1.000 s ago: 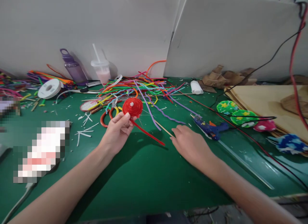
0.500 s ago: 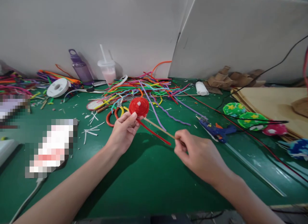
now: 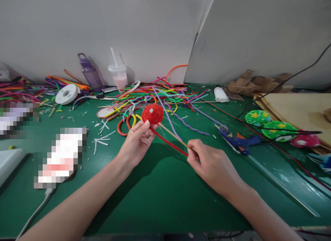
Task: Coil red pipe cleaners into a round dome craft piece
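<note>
Red coil (image 3: 152, 114) in L hand (image 3: 136, 141), stick (image 3: 172, 134) in R hand (image 3: 207, 161)

Far L: pixelated slab (image 3: 60, 154), unreadable; white spool (image 3: 64, 96), any print too small to read. Scissors (image 3: 128, 122) just behind L hand, which pinches coil's lower edge, thumb vs fingers. Pipe cleaners (image 3: 165, 92) heaped behind coil, back of worktop (image 3: 160, 206). Stick tip at coil's lower R edge, contact unclear. R hand nearly fisted rnd stick. Glue gun (image 3: 239, 142) to its R.

No word, brand, number or sign is showing clearly enough for reading. The white spool (image 3: 62, 97) is carrying faint marks on its face, too small to make out. Coarse blocks are covering the device (image 3: 60, 153) beside the cable (image 3: 39, 210), hiding any writing there.
</note>
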Motion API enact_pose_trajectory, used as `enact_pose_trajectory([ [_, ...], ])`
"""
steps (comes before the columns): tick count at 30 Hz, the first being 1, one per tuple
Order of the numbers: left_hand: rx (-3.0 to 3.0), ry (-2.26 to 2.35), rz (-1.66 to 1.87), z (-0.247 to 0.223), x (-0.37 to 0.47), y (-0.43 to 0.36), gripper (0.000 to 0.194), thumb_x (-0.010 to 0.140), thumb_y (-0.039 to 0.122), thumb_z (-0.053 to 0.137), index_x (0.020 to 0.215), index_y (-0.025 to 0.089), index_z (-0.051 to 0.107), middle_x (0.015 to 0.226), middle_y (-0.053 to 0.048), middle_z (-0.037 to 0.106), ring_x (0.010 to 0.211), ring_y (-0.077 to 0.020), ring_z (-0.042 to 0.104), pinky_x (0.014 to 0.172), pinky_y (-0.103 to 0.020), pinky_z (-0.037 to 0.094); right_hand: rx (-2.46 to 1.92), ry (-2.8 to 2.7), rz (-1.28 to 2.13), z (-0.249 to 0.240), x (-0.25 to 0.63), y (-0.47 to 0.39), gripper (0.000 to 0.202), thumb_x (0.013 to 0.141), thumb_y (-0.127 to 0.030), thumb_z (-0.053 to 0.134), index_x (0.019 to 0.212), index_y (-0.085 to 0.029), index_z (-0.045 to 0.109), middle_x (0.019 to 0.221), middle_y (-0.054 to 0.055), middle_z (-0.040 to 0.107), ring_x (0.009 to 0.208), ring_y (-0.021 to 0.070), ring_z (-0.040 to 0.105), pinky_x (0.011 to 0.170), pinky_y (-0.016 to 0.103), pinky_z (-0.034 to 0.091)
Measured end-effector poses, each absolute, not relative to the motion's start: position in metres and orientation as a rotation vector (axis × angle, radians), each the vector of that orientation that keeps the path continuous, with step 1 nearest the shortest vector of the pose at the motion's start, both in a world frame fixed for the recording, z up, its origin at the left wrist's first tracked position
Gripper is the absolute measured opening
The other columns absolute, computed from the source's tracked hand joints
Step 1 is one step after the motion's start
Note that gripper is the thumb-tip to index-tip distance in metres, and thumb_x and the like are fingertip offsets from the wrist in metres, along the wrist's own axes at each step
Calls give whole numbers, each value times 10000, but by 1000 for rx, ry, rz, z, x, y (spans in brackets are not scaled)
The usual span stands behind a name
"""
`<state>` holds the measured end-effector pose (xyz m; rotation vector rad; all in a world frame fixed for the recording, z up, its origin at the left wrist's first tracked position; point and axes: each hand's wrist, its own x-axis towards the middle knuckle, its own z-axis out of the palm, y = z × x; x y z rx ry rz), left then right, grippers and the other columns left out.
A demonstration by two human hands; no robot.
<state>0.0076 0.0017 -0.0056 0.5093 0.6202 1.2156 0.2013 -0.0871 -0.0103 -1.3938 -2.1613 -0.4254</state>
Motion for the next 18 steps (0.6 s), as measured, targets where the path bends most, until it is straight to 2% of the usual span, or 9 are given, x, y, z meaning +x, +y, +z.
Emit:
enact_pose_trajectory([
  [6,515,611,1188,-7,8,2,89,751,98,700,712,151,640,679,2,710,608,-64,671,598,-120,533,-1392,-2159,-371,-13,202,-84,116,909,-131,399,851,-160,496,554,-43,493,433,98,515,421,229,292],
  [11,547,553,1190,-8,7,2,75,734,123,727,739,153,658,719,3,721,702,-89,696,696,-153,564,-1380,-2168,-352,-14,203,-84,117,917,-135,397,856,-163,493,567,-39,505,442,98,520,423,228,293],
  [18,519,558,1162,-4,7,0,52,770,85,678,749,132,670,702,-12,722,634,-69,686,576,-96,532,-1371,-2172,-357,-13,203,-83,107,930,-147,398,882,-160,493,601,-19,555,476,113,561,426,232,303],
])
